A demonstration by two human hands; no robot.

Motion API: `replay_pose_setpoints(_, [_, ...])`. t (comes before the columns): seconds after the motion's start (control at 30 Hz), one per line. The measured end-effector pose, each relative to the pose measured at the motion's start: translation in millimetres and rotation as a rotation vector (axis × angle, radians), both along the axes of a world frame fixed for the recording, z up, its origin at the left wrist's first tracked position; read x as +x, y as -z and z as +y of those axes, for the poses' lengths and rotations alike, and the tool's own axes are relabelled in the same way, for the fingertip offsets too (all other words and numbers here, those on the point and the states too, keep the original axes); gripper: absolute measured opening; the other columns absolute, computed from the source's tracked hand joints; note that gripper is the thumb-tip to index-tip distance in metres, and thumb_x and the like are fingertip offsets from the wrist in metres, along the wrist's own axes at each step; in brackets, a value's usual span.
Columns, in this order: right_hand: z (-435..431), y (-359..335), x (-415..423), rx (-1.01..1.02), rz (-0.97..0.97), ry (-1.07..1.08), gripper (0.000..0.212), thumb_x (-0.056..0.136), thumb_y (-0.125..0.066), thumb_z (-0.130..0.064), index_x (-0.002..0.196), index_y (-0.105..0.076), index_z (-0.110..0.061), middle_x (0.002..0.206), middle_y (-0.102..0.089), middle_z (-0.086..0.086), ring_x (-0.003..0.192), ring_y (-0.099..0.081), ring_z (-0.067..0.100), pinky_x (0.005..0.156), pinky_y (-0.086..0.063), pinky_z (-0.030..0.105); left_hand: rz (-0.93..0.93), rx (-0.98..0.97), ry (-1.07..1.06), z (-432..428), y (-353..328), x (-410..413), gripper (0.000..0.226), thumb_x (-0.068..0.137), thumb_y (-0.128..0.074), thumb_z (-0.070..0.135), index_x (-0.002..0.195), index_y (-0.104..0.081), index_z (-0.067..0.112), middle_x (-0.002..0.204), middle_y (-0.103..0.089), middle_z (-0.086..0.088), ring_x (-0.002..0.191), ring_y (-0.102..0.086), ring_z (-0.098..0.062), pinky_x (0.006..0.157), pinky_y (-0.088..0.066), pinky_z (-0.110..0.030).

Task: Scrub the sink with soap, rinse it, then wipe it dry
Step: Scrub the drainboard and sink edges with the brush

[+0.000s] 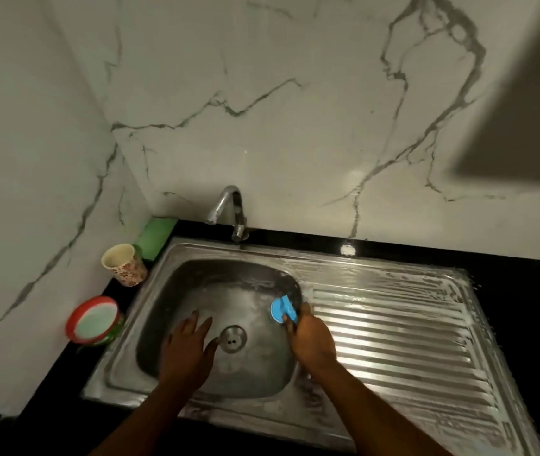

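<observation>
- A white, grey-veined marble wall (262, 93) is recorded across the upper frame.
- A stainless steel sink (124, 366), with a rounded basin and a ribbed, suds-filmed drainboard (393, 340), is set in a black counter (508, 268) at lower centre.
- The left hand (189, 347) is laid in the basin, fingers spread straight.
- The right hand (311, 343) is curled round a blue scrubber (282, 309) at the basin's right wall.
- A red-rimmed tub (92, 319), a patterned cup (125, 264) and a green sponge (157, 236) are noted left of the sink.

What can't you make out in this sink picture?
- Head view: the blue scrubber's underside, covered by the right hand gripping it.
- Head view: the sink floor beneath the left hand, hidden by it.
- Head view: the drainboard's near corner, cut off by the bottom edge.
- Head view: the red-rimmed tub's pale top, lid or soap, too blurred.
</observation>
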State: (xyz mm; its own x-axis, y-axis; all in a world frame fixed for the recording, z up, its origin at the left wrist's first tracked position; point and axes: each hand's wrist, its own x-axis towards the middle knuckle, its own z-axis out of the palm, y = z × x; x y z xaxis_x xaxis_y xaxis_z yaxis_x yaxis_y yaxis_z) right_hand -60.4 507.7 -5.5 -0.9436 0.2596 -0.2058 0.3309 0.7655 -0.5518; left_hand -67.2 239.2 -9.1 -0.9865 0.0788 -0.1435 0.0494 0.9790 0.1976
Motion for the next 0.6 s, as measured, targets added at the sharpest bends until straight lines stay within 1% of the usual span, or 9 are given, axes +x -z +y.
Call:
replay_pose_setpoints(0.07, [-33, 3, -5, -0.03, 0.031, -0.004, 0.039, 0.097, -0.053, -0.05, 0.125, -0.046, -0.024, 0.101, -0.072, 0.007, 0.093, -0.07, 0.032, 0.072, -0.052, 0.037, 0.002, 0.002, -0.019, -33, -2, 2, 0.059, 0.103, -0.039, 0.066, 0.157, -0.04, 0.043, 0.172, -0.023, 0.006, 0.153, -0.034, -0.021, 0.117, -0.033, -0.048])
replay_pose_setpoints(0.1, [-54, 3, -10, -0.046, 0.047, -0.018, 0.04, 0.096, -0.055, -0.05, 0.127, -0.045, -0.026, 0.102, -0.072, 0.005, 0.093, -0.07, 0.03, 0.073, -0.052, 0.036, 0.021, 0.007, -0.016, -54, -5, 3, 0.061, 0.102, -0.037, 0.066, 0.155, -0.045, 0.04, 0.17, -0.03, 0.003, 0.151, -0.039, -0.023, 0.114, -0.038, -0.049])
replay_pose_setpoints(0.17, [-99, 1, -22, -0.062, 0.07, -0.064, 0.043, 0.095, -0.057, -0.05, 0.13, -0.044, -0.031, 0.103, -0.072, 0.003, 0.091, -0.07, 0.026, 0.074, -0.052, 0.035, 0.07, 0.061, 0.0, -97, -11, 6, 0.067, 0.094, -0.036, 0.062, 0.144, -0.063, 0.027, 0.156, -0.053, -0.009, 0.134, -0.058, -0.034, 0.1, -0.05, -0.053])
replay_pose_setpoints(0.23, [-139, -3, -36, -0.064, 0.086, -0.11, 0.044, 0.094, -0.055, -0.053, 0.132, -0.043, -0.034, 0.097, -0.071, 0.003, 0.086, -0.068, 0.025, 0.072, -0.053, 0.037, 0.159, 0.089, 0.013, -133, -16, 10, 0.065, 0.087, -0.042, 0.055, 0.132, -0.072, 0.019, 0.144, -0.062, -0.015, 0.121, -0.067, -0.039, 0.089, -0.055, -0.054])
replay_pose_setpoints(0.3, [-185, -10, -54, -0.038, 0.131, -0.155, 0.045, 0.093, -0.054, -0.058, 0.132, -0.043, -0.037, 0.091, -0.07, 0.002, 0.083, -0.068, 0.026, 0.068, -0.052, 0.036, 0.207, 0.097, -0.009, -169, -26, 15, 0.061, 0.089, -0.045, 0.054, 0.13, -0.074, 0.018, 0.142, -0.064, -0.014, 0.122, -0.067, -0.036, 0.088, -0.056, -0.053])
replay_pose_setpoints(0.4, [-252, -25, -75, -0.049, 0.244, -0.262, 0.046, 0.091, -0.055, -0.06, 0.132, -0.045, -0.041, 0.09, -0.07, -0.001, 0.083, -0.068, 0.024, 0.062, -0.045, 0.031, 0.237, 0.083, -0.035, -215, -32, 23, 0.059, 0.09, -0.045, 0.052, 0.13, -0.074, 0.019, 0.141, -0.066, -0.011, 0.123, -0.067, -0.033, 0.092, -0.055, -0.052])
replay_pose_setpoints(0.5, [-315, -37, -91, -0.015, 0.33, -0.414, 0.048, 0.091, -0.057, -0.058, 0.135, -0.047, -0.042, 0.093, -0.072, 0.0, 0.082, -0.068, 0.027, 0.062, -0.05, 0.035, 0.234, 0.051, -0.042, -254, -27, 28, 0.059, 0.088, -0.048, 0.05, 0.132, -0.072, 0.019, 0.139, -0.067, -0.01, 0.124, -0.067, -0.032, 0.091, -0.056, -0.052])
replay_pose_setpoints(0.53, [-332, -40, -95, 0.024, 0.334, -0.478, 0.048, 0.092, -0.056, -0.057, 0.136, -0.046, -0.042, 0.096, -0.072, 0.002, 0.083, -0.068, 0.028, 0.063, -0.052, 0.036, 0.224, 0.027, -0.04, -263, -23, 29, 0.058, 0.089, -0.051, 0.049, 0.134, -0.071, 0.02, 0.14, -0.067, -0.008, 0.123, -0.067, -0.031, 0.091, -0.056, -0.05])
replay_pose_setpoints(0.6, [-360, -43, -102, 0.122, 0.289, -0.592, 0.046, 0.093, -0.055, -0.053, 0.136, -0.045, -0.041, 0.101, -0.072, 0.004, 0.088, -0.069, 0.03, 0.066, -0.052, 0.036, 0.174, -0.024, -0.033, -275, -15, 28, 0.057, 0.088, -0.066, 0.047, 0.138, -0.068, 0.021, 0.143, -0.065, -0.004, 0.124, -0.067, -0.028, 0.092, -0.057, -0.047])
